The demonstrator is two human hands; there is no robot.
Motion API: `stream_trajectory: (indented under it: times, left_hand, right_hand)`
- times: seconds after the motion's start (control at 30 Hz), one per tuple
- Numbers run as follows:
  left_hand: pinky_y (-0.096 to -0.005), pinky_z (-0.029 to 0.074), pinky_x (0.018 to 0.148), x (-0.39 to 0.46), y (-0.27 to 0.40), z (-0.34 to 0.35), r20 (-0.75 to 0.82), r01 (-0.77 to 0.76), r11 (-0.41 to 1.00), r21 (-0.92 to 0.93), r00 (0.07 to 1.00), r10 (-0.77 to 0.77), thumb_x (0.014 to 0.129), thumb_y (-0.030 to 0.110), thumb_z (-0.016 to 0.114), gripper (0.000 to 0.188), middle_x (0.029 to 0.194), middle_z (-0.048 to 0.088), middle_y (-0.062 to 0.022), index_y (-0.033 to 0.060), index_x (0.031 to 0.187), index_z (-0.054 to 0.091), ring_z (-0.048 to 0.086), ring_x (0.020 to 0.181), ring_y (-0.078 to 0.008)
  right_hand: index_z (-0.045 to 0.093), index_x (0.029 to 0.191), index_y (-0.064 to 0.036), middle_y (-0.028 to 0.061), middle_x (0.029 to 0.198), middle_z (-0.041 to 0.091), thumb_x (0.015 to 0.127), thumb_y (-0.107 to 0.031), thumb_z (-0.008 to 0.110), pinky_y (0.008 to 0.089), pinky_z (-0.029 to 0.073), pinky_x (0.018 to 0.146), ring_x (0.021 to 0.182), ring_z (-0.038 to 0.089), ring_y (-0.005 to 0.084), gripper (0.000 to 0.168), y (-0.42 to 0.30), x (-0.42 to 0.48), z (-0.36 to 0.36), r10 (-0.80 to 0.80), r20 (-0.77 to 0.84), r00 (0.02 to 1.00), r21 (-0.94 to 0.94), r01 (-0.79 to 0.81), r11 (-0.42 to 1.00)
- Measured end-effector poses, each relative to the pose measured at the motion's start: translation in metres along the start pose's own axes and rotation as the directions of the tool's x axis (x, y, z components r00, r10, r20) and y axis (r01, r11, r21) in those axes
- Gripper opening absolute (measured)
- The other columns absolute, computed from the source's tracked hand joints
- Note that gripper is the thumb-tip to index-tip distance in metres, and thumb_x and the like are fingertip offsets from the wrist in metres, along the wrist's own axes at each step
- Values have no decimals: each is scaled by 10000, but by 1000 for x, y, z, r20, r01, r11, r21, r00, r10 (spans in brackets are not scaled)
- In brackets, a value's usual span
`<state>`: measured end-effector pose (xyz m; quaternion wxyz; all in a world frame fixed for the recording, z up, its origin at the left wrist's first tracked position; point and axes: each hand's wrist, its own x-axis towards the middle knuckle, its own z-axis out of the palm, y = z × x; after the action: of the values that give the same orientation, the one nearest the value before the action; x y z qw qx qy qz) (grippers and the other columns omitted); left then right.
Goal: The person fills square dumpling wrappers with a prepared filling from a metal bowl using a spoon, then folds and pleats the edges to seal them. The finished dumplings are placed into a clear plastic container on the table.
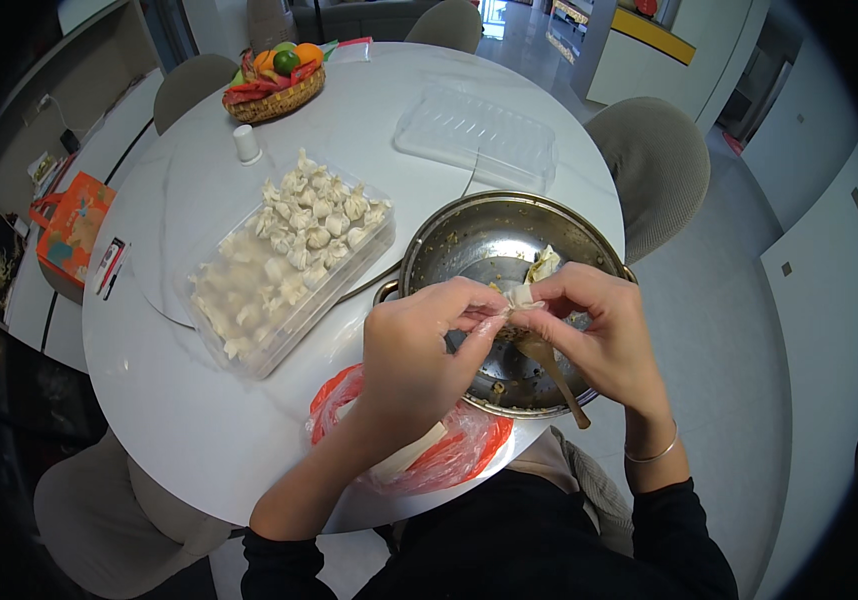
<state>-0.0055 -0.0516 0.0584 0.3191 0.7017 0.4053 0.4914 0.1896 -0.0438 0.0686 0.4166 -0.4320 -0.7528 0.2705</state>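
Observation:
Between the fingertips of both hands is a pale dough dumpling (522,296), pinched above a wide steel pan (466,225). My left hand (429,337) grips it from the left, with white flour on the fingers. My right hand (594,322) holds its other side. Inside the pan lie a wooden spoon (560,379), its handle over the near rim, and bits of filling; the spoon's head is partly hidden. A folded wrapper with filling (543,264) shows behind my right fingers. Below my left wrist sits a red and clear plastic bag (466,450) with pale wrapper sheets (410,454).
A clear plastic box (279,360) full of gathered dumplings (316,217) stands left of the pan. Behind the pan lies a clear plastic tray (474,139). Farther back are a white cup-like object (246,144) and a fruit basket (279,97). Chairs (646,165) surround the round table (166,420).

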Motion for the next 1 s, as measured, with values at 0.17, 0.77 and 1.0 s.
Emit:
stream_trajectory:
  times: [0.17,0.77,1.0]
  left_hand:
    - [-296,535,915,7,-3,-6,18,215,906,-364,974,-224,966,74,580,262,1130,672,-175,-79,1178,597,671,1043,-206]
    - [-343,425,1100,-4,-19,30,412,514,203,-833,823,-392,1070,248,413,509,1321,517,-163,-80,1445,308,522,1257,-203]
    - [-348,420,1101,-8,-20,29,342,469,244,-849,839,-422,1065,211,428,490,1333,501,-176,-88,1437,315,521,1255,-226]
  right_hand:
    - [684,880,36,83,762,633,808,-75,770,263,465,589,632,577,129,157,8,1,-6,-88,-42,995,-30,87,996]
    - [693,945,40,97,783,643,807,-80,763,273,488,627,679,611,162,196,6,3,-2,-36,-7,999,11,36,999]
    - [688,942,33,107,785,637,737,-131,832,292,492,619,675,621,197,300,-4,1,6,-95,-60,994,-115,88,990]
